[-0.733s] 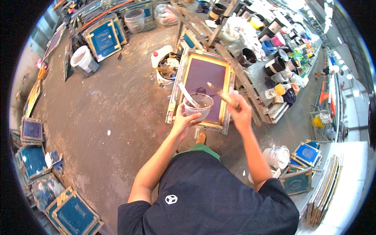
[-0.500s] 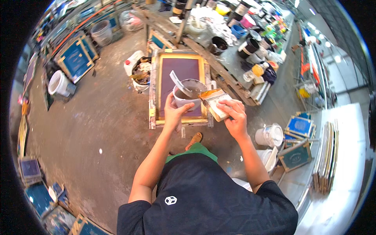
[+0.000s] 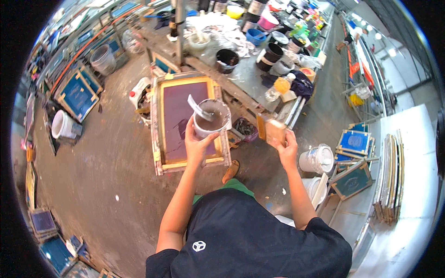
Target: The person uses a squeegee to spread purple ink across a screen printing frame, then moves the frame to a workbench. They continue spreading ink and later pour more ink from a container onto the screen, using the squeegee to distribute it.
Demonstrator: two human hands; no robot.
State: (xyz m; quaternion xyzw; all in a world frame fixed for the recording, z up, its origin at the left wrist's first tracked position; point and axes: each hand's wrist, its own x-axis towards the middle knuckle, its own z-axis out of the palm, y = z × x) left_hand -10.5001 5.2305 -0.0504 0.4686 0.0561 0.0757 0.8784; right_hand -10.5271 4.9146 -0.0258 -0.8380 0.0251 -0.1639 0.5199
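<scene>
My left hand (image 3: 198, 146) is closed around a pale plastic tub (image 3: 203, 132) and holds it up over a screen-printing frame. Inside the tub is greyish-brown stuff, and a white strip-like stirrer (image 3: 197, 107) leans out over its left rim. In my right hand (image 3: 288, 147) I grip a squeegee (image 3: 274, 130) with a pale wooden handle and an amber blade, raised to the right of the tub and apart from it. Below the tub lies the screen frame (image 3: 156, 134), its purple mesh bordered by yellow tape, with darker streaks showing on the mesh.
Beyond the frame, a long workbench (image 3: 232, 81) carries several tubs, bottles and rags. A white jug (image 3: 140, 88) stands left of the frame. White buckets (image 3: 317, 159) and framed screens (image 3: 352, 180) are at the right. More screens (image 3: 78, 94) lean at the far left.
The squeegee has moved right, away from the tub's rim, and its blade has turned. The view has shifted, so the frame and tub appear farther left. My left hand keeps hold of the tub.
</scene>
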